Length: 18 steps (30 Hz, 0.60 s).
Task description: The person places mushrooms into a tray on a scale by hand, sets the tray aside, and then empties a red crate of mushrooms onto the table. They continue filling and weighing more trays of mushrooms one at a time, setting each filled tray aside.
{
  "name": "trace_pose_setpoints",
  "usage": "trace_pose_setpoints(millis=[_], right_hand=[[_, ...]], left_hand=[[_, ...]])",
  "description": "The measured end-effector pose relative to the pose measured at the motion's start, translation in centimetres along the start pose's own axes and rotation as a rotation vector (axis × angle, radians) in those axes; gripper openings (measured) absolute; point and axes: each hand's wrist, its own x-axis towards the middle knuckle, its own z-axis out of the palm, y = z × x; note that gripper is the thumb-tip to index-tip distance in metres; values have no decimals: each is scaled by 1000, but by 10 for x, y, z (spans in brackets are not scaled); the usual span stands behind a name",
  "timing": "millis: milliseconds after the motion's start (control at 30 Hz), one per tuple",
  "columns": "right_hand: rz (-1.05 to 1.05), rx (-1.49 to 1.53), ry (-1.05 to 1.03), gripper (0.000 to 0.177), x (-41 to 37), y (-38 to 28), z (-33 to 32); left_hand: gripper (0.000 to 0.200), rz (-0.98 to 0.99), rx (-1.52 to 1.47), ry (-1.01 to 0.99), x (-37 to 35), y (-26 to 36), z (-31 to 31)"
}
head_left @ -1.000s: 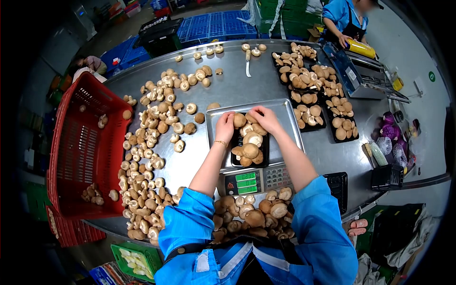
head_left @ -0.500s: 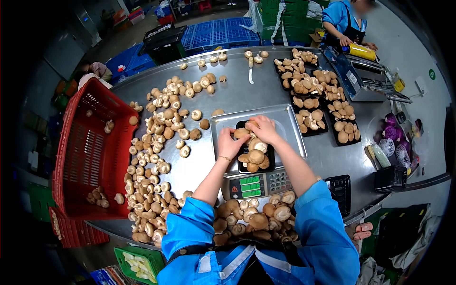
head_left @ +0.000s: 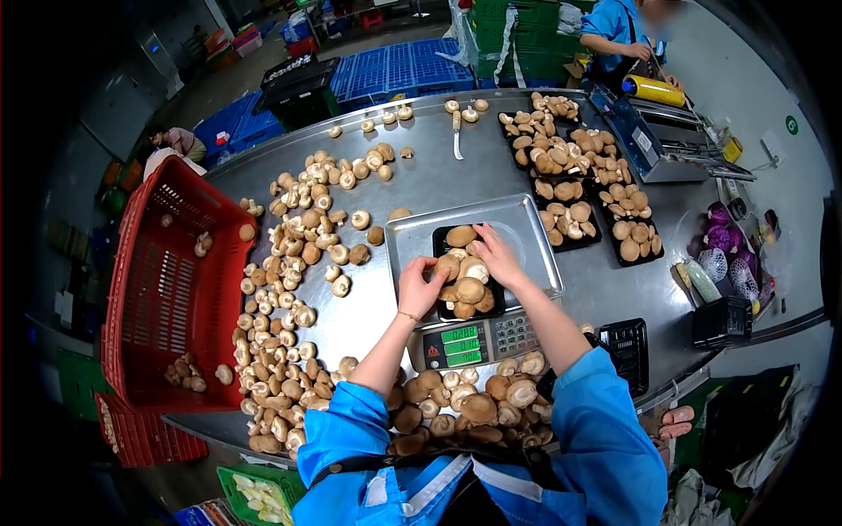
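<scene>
A black tray (head_left: pixel 441 238) of brown mushrooms rests on the steel pan (head_left: pixel 545 254) of a digital scale (head_left: pixel 432 349), whose green display is lit. My left hand (head_left: pixel 419 285) is at the tray's left side, thumb and fingers closed around a mushroom (head_left: pixel 447 266) among the others. On the opposite side, my right hand (head_left: pixel 498 259) has its fingers stretched out against the mushrooms near the tray's right edge. One large brown cap (head_left: pixel 461 236) lies at the far end of the tray, between the hands. Some mushrooms are partly hidden by my fingers.
Loose mushrooms (head_left: pixel 307 219) cover the table's left part beside a red crate (head_left: pixel 132 351). Filled trays (head_left: pixel 568 223) stand at the back right, and a knife (head_left: pixel 457 140) lies at the back. More mushrooms (head_left: pixel 478 408) sit before me. A co-worker (head_left: pixel 618 39) stands by a wrapping machine (head_left: pixel 645 140).
My right hand has let go of the far mushroom cap and moved to the tray's right side. My left hand has shifted slightly nearer me, onto another mushroom. The scale's display reading differs.
</scene>
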Motion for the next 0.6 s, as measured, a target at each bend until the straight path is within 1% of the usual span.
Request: trace_pose_setpoints(millis=[33,100,167,233,267,333,367,433,467,500,533,567,600], right_hand=[[-49,-52,16,45,0,3,3],[-50,-51,32,43,-2,6,5],[-79,-38,29,42,-1,6,10],[-122,-46,46,44,1,8,7],[-145,-44,37,44,0,8,10],[-71,11,104,48,-2,3,12],[-76,10,98,48,0,2,11],[-43,-23,113,52,-1,4,9],[-32,12,158,53,0,9,6],[33,87,218,54,-2,4,0],[55,160,278,53,-6,7,-5],[43,30,317,49,-11,19,-11],[93,12,321,46,-19,16,-21]], left_hand=[[26,-30,4,-9,0,1,1],[25,-119,29,-28,1,9,0],[27,-75,19,-68,3,-1,1],[30,-68,-58,-99,1,-8,3],[31,-63,-37,-123,0,-11,4],[32,-57,-7,-127,0,-1,-1],[33,-57,9,-137,-1,-2,0],[33,-94,-55,-134,-1,-7,3],[32,-126,-197,-98,-2,-17,8],[32,-228,-225,-7,-4,-17,7],[34,-196,-312,98,-6,-32,11],[35,-258,-372,129,-5,-39,7],[34,-291,-405,181,-6,-37,2]])
